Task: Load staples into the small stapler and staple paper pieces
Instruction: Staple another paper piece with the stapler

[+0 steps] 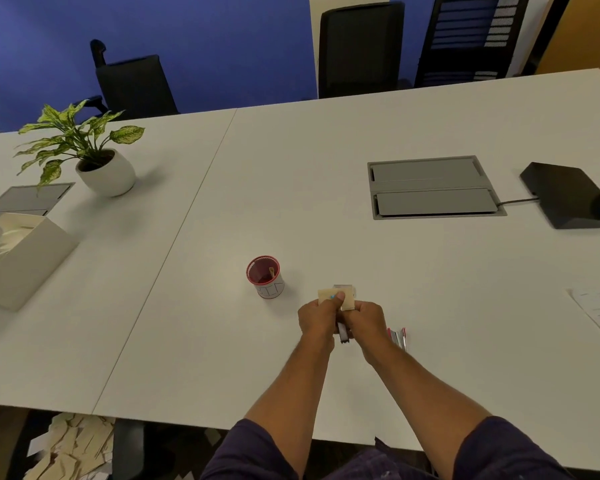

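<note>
- White worktop (pixel 291 188) fills the room's middle, with a potted plant (pixel 94 157) far off to the left.
- Left hand (pixel 317 318) and right hand (pixel 368 318) meet near the front edge, both curled tight.
- Red-rimmed cup (pixel 264 277) stands just left of them.
- Beige paper pieces (pixel 336 296) are pinched under the left thumb, raised above the fists.
- Small stapler (pixel 343 332) shows its dark end between both hands; which one grips it I cannot tell.
- Staples (pixel 397 336) lie just right of the right wrist.
</note>
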Tool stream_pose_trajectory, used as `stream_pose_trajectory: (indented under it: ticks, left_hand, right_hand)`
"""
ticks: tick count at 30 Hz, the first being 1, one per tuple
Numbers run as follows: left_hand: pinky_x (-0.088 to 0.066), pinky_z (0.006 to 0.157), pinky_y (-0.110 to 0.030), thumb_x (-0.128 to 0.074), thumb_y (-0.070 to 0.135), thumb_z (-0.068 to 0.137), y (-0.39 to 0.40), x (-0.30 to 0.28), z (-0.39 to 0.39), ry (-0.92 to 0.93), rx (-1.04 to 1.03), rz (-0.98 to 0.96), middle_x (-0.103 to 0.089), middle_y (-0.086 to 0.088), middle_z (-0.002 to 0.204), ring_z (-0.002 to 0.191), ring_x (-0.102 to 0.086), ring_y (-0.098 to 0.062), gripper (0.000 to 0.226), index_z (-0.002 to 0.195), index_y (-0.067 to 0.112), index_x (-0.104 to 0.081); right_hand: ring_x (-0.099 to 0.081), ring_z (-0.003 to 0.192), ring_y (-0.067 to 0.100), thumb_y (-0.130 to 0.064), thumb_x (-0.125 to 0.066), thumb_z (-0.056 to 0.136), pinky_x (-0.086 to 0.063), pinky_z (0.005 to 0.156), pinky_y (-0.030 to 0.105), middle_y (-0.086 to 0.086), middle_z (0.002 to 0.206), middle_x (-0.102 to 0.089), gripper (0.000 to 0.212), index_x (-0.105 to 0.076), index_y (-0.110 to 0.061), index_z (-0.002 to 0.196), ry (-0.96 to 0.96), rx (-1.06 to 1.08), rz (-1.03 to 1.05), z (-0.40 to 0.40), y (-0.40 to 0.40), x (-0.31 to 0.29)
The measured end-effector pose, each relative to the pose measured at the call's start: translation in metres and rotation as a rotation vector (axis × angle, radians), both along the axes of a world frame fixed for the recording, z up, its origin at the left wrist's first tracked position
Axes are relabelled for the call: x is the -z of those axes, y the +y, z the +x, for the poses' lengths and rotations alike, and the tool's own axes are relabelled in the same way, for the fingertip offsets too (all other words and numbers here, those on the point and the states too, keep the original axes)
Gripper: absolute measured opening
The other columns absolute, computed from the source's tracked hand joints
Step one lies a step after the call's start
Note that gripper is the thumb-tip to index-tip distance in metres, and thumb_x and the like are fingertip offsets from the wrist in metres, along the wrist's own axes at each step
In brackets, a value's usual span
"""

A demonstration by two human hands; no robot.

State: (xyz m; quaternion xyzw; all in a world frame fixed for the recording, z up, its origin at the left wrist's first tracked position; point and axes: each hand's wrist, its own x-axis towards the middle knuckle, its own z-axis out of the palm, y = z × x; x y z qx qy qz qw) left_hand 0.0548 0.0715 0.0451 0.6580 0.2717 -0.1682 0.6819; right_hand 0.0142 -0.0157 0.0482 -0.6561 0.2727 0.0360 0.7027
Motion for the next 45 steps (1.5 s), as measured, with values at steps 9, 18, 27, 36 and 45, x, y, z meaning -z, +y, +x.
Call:
stream_pose_trajectory:
  ticks: [9,18,27,36,45]
  left_hand:
    - [-0.061,0.081,-0.039,-0.061,0.046,0.094,0.014,0.01,-0.01,0.067,0.14,-0.168,-0.076,-0.01,0.1,0.088,-0.074,-0.024,0.037,0.106,0.013,-0.072]
    - [-0.058,0.079,-0.037,-0.057,0.023,0.101,0.029,0.013,-0.005,0.04,-0.083,-0.131,-0.069,-0.015,0.108,0.095,-0.069,-0.03,0.021,0.114,0.007,-0.062]
    - [-0.047,0.065,-0.029,-0.053,0.003,0.09,0.025,-0.001,-0.013,0.195,0.002,-0.388,-0.06,-0.009,0.082,0.069,-0.053,-0.018,0.025,0.105,0.009,-0.072]
    - [-0.046,0.059,-0.025,-0.059,0.018,0.092,0.012,-0.003,-0.02,0.265,0.155,-0.318,-0.067,-0.007,0.08,0.068,-0.054,-0.015,0.02,0.091,0.012,-0.078]
    - [-0.045,0.056,-0.026,-0.062,0.024,0.095,0.017,0.0,-0.019,0.307,0.119,-0.313,-0.065,-0.009,0.078,0.065,-0.057,-0.017,0.014,0.094,0.012,-0.069]
  right_hand:
    - [-0.076,0.087,0.027,-0.03,-0.079,0.084,-0.061,0.078,0.035,0.011,0.094,-0.078,0.03,-0.075,-0.01,0.106,0.034,-0.215,0.168,-0.01,-0.024,0.015]
    - [-0.075,0.087,0.028,-0.017,-0.08,0.084,-0.057,0.077,0.033,0.014,0.096,-0.077,0.03,-0.068,-0.009,0.11,-0.004,-0.14,0.19,-0.015,-0.025,0.025]
    - [-0.044,0.046,0.015,-0.034,-0.082,0.082,-0.035,0.048,0.027,0.003,0.058,-0.051,0.028,-0.07,-0.011,0.094,0.001,-0.067,0.21,-0.014,-0.024,0.022]
    - [-0.044,0.043,0.013,-0.037,-0.081,0.081,-0.038,0.041,0.022,-0.002,0.052,-0.055,0.027,-0.072,-0.015,0.093,-0.013,-0.126,0.094,-0.016,-0.022,0.009]
    - [-0.045,0.046,0.013,-0.027,-0.088,0.075,-0.038,0.045,0.025,0.002,0.059,-0.059,0.038,-0.067,-0.001,0.093,0.0,-0.135,0.118,-0.016,-0.027,0.012]
